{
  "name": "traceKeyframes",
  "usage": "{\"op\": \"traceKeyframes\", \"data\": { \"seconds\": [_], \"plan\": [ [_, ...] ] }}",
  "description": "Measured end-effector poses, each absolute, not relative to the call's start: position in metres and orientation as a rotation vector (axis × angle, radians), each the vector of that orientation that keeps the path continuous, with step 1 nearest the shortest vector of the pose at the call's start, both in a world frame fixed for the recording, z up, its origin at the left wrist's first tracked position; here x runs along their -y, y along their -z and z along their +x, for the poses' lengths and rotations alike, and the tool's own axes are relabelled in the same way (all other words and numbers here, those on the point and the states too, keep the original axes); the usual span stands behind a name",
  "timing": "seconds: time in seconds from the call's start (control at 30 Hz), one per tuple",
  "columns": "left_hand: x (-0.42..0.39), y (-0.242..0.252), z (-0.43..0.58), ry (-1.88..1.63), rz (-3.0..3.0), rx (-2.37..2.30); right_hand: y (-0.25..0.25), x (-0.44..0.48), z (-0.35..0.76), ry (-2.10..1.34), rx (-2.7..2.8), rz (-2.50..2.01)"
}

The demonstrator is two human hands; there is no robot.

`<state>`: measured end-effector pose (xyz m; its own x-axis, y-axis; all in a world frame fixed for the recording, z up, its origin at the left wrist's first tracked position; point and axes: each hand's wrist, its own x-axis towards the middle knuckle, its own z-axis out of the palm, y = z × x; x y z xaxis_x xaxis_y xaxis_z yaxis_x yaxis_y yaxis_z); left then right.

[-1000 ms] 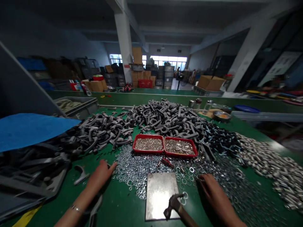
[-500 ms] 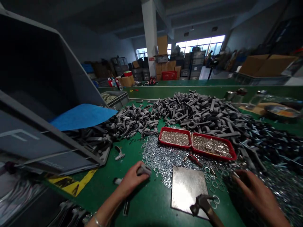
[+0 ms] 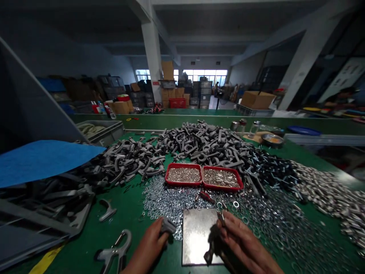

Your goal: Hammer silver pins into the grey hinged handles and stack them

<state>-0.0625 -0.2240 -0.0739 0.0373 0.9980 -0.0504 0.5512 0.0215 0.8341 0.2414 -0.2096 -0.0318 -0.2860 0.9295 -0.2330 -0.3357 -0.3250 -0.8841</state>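
Observation:
My left hand (image 3: 149, 241) is shut on a grey cast metal fitting (image 3: 168, 226), just left of a scuffed steel plate (image 3: 198, 236). My right hand (image 3: 243, 239) pinches a small metal pin (image 3: 221, 218) above the plate's right edge. A hammer head (image 3: 209, 253) rests on the plate in shadow under that hand, its wooden handle (image 3: 225, 262) running toward me. Loose zinc-coloured washers (image 3: 162, 203) spread beyond the plate. Two red trays (image 3: 184, 175) of small metal parts sit past them.
A large heap of grey castings (image 3: 205, 142) covers the green bench (image 3: 128, 224). Shiny metal parts (image 3: 327, 198) lie at right. A grey fitting (image 3: 107, 210) and a looped fitting (image 3: 114, 251) lie at left, beside a tilted grey bin (image 3: 34, 217) and blue sheet (image 3: 42, 161).
My left hand has taken up a grey fitting and moved nearer the plate. My right hand now pinches a pin over the plate. The view swung left, then back.

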Motion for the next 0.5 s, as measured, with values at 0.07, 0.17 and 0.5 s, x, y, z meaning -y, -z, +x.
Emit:
{"op": "traceKeyframes", "data": {
  "seconds": [0.07, 0.17, 0.5],
  "plan": [
    [0.230, 0.068, -0.039, -0.911, 1.369, -1.488, 0.031, 0.212, 0.235, -1.804, 0.830, -0.981],
    [0.235, 0.061, 0.003, -1.012, 1.102, -1.279, 0.036, 0.212, 0.223, -1.886, 0.706, -0.949],
    [0.226, 0.056, 0.060, -1.045, 0.925, -1.279, 0.060, 0.218, 0.208, -1.774, 0.727, -0.916]
  ]
}}
